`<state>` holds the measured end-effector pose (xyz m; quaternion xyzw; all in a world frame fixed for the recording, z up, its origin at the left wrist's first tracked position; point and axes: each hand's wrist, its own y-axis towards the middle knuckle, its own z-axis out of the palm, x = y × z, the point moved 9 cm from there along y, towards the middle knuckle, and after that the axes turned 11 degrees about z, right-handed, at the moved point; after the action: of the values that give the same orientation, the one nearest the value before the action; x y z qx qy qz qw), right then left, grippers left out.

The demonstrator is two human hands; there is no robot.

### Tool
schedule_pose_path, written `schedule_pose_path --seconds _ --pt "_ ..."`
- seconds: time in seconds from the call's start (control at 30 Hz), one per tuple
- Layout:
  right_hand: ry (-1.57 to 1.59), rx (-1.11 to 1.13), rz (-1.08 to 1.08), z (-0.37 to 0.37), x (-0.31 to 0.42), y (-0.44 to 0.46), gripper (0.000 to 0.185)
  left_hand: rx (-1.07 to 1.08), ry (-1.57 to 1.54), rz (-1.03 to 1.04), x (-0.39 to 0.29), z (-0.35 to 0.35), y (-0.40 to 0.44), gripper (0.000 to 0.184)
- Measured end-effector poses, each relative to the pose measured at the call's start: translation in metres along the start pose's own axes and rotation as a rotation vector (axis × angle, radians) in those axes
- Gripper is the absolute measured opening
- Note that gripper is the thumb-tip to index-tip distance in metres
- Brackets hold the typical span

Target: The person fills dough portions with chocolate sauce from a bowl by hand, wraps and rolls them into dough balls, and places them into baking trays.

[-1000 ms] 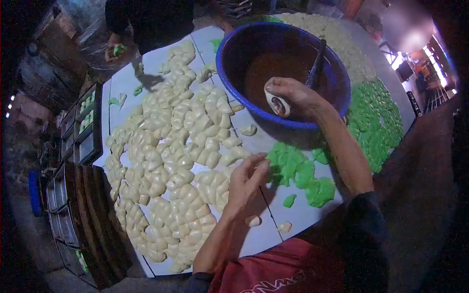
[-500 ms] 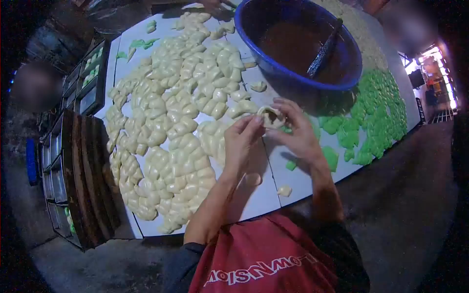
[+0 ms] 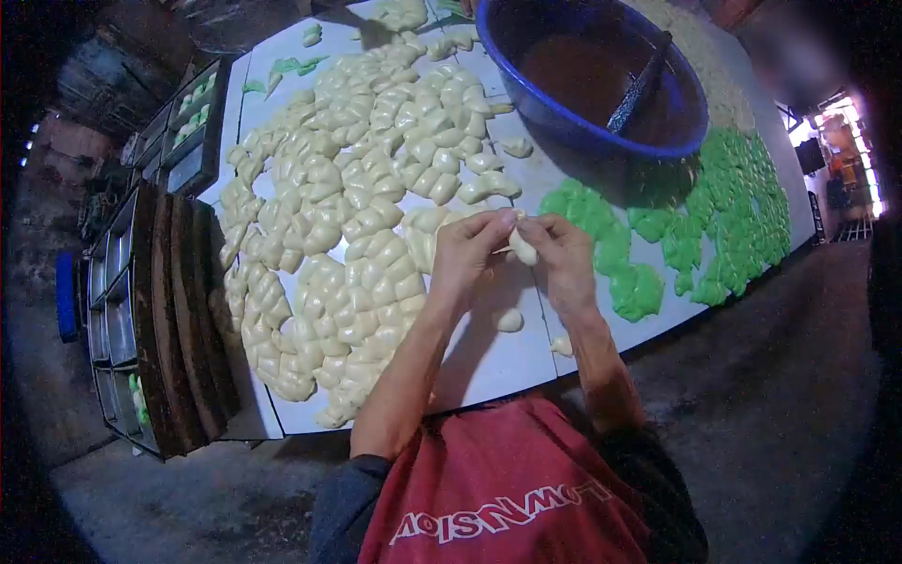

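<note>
Between my two hands is a small piece of pale cream dough point(image 3: 523, 248), pinched along its top. The thumb and fingers of my left hand point(image 3: 467, 249) close on its left side. My right hand point(image 3: 564, 254) grips the same dough from the right, its fingertips nearly meeting the left ones. Below them, a round pale dough lump point(image 3: 510, 321) lies on the white table point(image 3: 489, 362). A wide spread of glossy cream dough pieces point(image 3: 362, 273) lies left of my hands, and green dough pieces point(image 3: 634, 287) lie to the right.
A blue basin point(image 3: 564, 132) of brown paste stands beyond my hands, a long dark utensil point(image 3: 639, 86) leaning in it. Stacked metal trays point(image 3: 117, 324) and dark boards point(image 3: 178, 320) stand at the left edge. Another tray point(image 3: 193, 132) holds green and pale pieces.
The dough was an open cup with a dark hollow; now its edges are pinched together. My right fingers have drawn in toward my left. The whole view has shifted slightly.
</note>
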<state>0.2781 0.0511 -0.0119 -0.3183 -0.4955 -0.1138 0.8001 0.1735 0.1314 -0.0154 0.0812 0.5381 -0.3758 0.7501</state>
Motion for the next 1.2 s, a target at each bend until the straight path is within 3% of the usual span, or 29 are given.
schedule_pose_path --seconds 0.13,0.17,0.27,0.4,0.43,0.53,0.67,0.7,0.8,0.93,1.03,1.13,1.2 --pt "-0.029 0.010 0.039 0.005 -0.001 -0.006 0.021 0.052 0.087 0.003 -0.002 -0.005 -0.003 0.033" --pt "-0.229 -0.006 -0.063 0.000 0.004 -0.004 0.023 0.056 0.097 0.013 0.002 -0.006 -0.004 0.033" --pt "-0.430 -0.051 -0.023 0.005 0.015 -0.021 0.024 0.071 0.106 0.037 -0.005 -0.005 -0.007 0.031" --pt "-0.652 0.100 -0.482 0.030 0.035 -0.047 0.028 0.126 0.113 0.000 -0.018 -0.012 -0.003 0.035" --pt "-0.606 0.137 -0.475 0.025 0.027 -0.042 0.037 0.117 0.113 0.042 -0.024 -0.009 -0.006 0.034" --pt "-0.579 0.140 -0.756 0.020 0.034 -0.036 0.046 0.140 0.121 0.151 -0.033 0.003 -0.019 0.031" --pt "-0.521 -0.023 -0.744 0.026 0.050 -0.051 0.038 0.240 0.158 0.165 -0.036 0.002 -0.023 0.025" --pt "-0.300 -0.104 -0.667 0.020 0.037 -0.049 0.035 0.257 0.170 0.177 -0.032 0.000 -0.021 0.025" --pt "-0.620 -0.125 -0.839 0.027 0.029 -0.057 0.036 0.305 0.238 0.188 -0.019 -0.005 -0.021 0.025" --pt "-0.572 -0.337 -0.935 0.017 0.031 -0.067 0.021 0.367 0.297 0.312 -0.017 0.009 -0.036 0.027" --pt "-0.608 -0.325 -0.829 0.014 0.030 -0.065 0.015 0.410 0.374 0.501 -0.030 0.022 -0.050 0.027" --pt "-0.681 -0.306 -0.551 0.006 0.016 -0.051 0.018 0.267 0.340 0.262 -0.007 0.004 -0.040 0.024" --pt "-0.720 -0.275 -0.368 0.005 0.015 -0.049 0.020 0.185 0.312 0.240 -0.004 -0.002 -0.042 0.022"
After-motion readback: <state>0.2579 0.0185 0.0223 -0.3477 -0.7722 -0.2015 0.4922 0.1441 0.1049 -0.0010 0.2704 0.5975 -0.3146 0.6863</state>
